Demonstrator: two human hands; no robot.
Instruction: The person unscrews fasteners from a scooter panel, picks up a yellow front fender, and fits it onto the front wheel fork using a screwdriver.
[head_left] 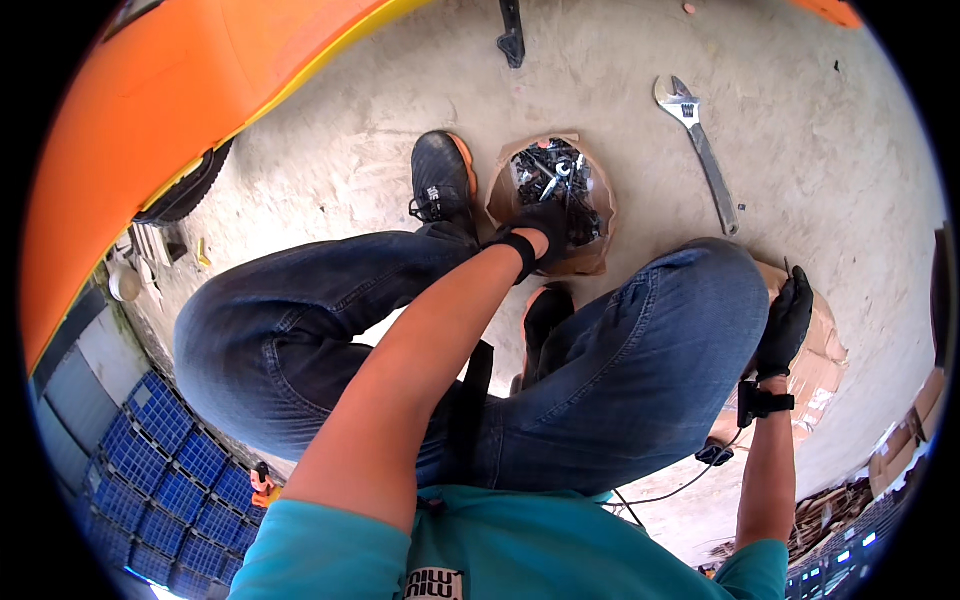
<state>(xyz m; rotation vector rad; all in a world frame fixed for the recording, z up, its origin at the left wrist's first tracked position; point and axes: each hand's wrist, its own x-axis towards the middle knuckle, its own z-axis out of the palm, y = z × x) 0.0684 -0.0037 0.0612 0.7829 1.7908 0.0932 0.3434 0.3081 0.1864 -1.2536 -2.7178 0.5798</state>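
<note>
My left hand (538, 222), in a black glove, reaches into a round-looking cardboard container (590, 262) between my feet. Its fingers are hidden among dark small metal parts (585, 210) and a few silver tools (560, 170). My right hand (785, 320), also gloved, is beside my right knee over a flattened piece of cardboard (815, 375), its fingers extended and slightly bent. An adjustable wrench (708, 158) lies on the concrete floor (350, 120) beyond my right knee.
An orange body panel (140, 110) with a tyre (195, 190) is at upper left. A dark metal part (510, 40) lies ahead. Blue plastic crates (160, 450) and an orange tool (262, 485) are at lower left. Scrap cardboard (900, 450) is at right.
</note>
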